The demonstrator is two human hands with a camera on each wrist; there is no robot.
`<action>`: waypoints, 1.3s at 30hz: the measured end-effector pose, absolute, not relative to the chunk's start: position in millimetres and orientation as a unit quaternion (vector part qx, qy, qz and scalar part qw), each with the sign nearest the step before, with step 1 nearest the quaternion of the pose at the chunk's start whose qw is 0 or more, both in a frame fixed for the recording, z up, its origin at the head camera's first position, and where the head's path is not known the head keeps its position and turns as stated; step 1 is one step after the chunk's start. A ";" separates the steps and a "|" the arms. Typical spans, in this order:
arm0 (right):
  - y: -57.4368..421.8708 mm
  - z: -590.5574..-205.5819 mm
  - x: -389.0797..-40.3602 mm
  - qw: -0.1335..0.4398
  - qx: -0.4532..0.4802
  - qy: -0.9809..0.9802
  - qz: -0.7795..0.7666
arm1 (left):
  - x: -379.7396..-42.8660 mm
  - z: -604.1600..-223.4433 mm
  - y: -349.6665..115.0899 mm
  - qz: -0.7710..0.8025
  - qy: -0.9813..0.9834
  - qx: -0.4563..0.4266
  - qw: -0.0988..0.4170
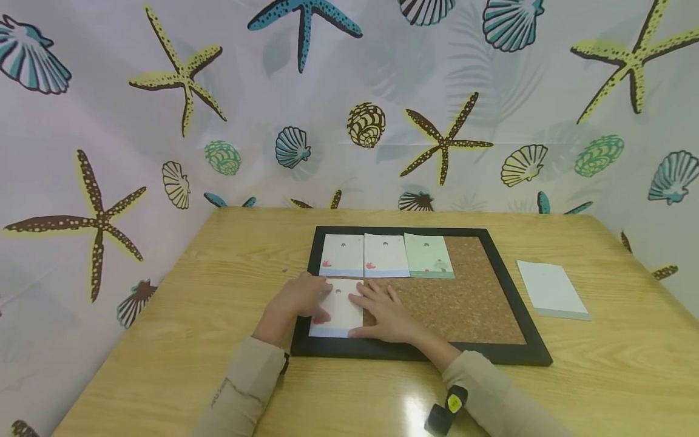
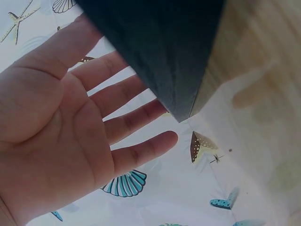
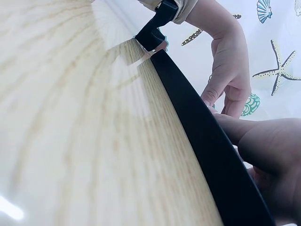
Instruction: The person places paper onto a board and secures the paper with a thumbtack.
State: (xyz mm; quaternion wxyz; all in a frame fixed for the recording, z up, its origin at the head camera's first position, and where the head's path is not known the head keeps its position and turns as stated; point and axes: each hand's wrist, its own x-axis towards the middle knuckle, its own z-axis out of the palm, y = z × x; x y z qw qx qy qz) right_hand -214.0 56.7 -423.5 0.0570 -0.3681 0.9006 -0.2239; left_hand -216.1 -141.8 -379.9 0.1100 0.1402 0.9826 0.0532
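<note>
A white note sheet (image 1: 344,312) with a red print and a bluish lower strip lies at the lower left of a black-framed corkboard (image 1: 459,303). My left hand (image 1: 306,295) rests along the sheet's left side, its wrist crossing the frame. From the other side, my right hand (image 1: 389,317) touches the sheet's right edge with spread fingers. In the left wrist view, the left hand (image 2: 66,117) shows its palm and extended fingers, whose tips pass behind the dark frame (image 2: 160,52). The frame's edge (image 3: 197,136) partly hides the right hand (image 3: 277,155) in the right wrist view.
Two white sheets (image 1: 342,258) (image 1: 386,258) and a green sheet (image 1: 428,258) line the board's top row. Right of the board, a pale stack of sheets (image 1: 553,290) lies on the wooden table (image 1: 218,291). A patterned cloth (image 1: 338,91) hangs behind.
</note>
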 end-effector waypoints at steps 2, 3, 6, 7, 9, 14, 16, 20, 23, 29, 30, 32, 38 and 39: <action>57.0 -422.8 -213.9 0.058 -0.368 0.901 -0.224 | -216.6 -379.9 -141.8 0.051 0.982 0.144 0.109; 57.1 -422.8 -214.0 0.057 -0.368 0.900 -0.226 | -216.6 -379.9 -141.9 0.050 0.982 0.148 0.106; 57.5 -423.2 -214.5 0.055 -0.368 0.899 -0.232 | -216.4 -379.5 -142.3 0.049 0.982 0.152 0.104; 57.6 -423.2 -214.9 0.054 -0.367 0.898 -0.236 | -216.3 -379.6 -142.3 0.049 0.982 0.152 0.104; 57.7 -423.2 -216.4 0.049 -0.364 0.898 -0.243 | -216.1 -379.6 -142.5 0.048 0.981 0.156 0.102; 58.8 -418.0 -221.2 0.033 -0.343 0.900 -0.267 | -215.5 -377.2 -142.4 0.041 0.981 0.162 0.100; 59.5 -414.6 -222.3 0.033 -0.330 0.900 -0.282 | -215.5 -376.4 -142.5 0.039 0.981 0.162 0.101; 61.0 -409.3 -222.8 0.035 -0.304 0.906 -0.293 | -215.4 -376.2 -142.2 0.034 0.980 0.164 0.104; 62.2 -406.3 -222.6 0.031 -0.299 0.909 -0.290 | -214.8 -376.4 -141.2 0.037 0.980 0.165 0.107; 70.0 -401.5 -225.7 0.019 -0.307 0.897 -0.316 | -214.1 -376.8 -139.1 0.036 0.979 0.169 0.107; 72.2 -400.6 -226.8 0.015 -0.307 0.896 -0.320 | -214.0 -377.1 -139.0 0.035 0.979 0.170 0.106; 76.8 -398.2 -228.6 0.018 -0.304 0.894 -0.328 | -214.1 -377.7 -139.2 0.034 0.979 0.173 0.103; 89.4 -390.7 -231.9 0.027 -0.286 0.903 -0.319 | -214.7 -378.6 -140.2 0.039 0.979 0.172 0.100; 91.6 -389.7 -232.3 0.026 -0.281 0.905 -0.317 | -214.7 -378.4 -140.2 0.038 0.979 0.173 0.101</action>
